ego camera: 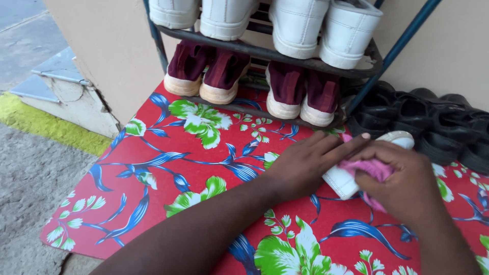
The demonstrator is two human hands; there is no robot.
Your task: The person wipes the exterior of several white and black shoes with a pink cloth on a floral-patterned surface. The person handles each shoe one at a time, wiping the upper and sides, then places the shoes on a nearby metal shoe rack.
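A white shoe point(342, 181) lies on the red flowered mat point(168, 153), toe pointing toward the shoe rack. My left hand point(305, 163) rests flat on its near side, fingers stretched along the shoe. My right hand point(402, 188) is closed on a pink cloth point(374, 169) and presses it against the top of the shoe. Most of the shoe is hidden under both hands.
A metal shoe rack point(285, 55) stands just behind, with white shoes point(305, 25) on the upper shelf and maroon shoes point(254, 81) on the lower one. Several black shoes point(428, 122) sit on the mat at the right. Bare concrete floor point(25, 173) lies to the left.
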